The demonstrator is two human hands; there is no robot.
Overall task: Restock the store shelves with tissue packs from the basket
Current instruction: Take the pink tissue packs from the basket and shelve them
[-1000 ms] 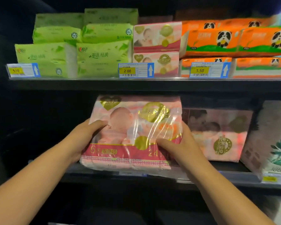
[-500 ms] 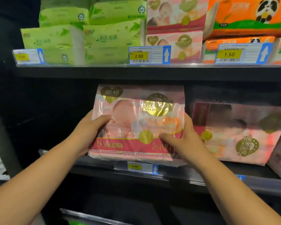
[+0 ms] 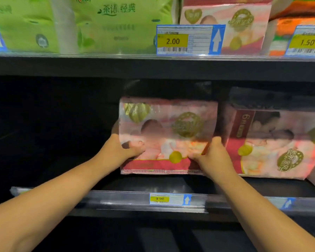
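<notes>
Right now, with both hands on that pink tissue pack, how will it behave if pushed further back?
The pink tissue pack probably gives softly: its film wrap looks wrinkled. The glossy film may be slippery, so the left hand and right hand gripping opposite sides helps. Its wide, boxy shape seems unlikely to roll.

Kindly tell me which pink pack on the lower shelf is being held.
The left pack: the left hand and right hand grip its lower sides; nobody holds the right pack.
</notes>
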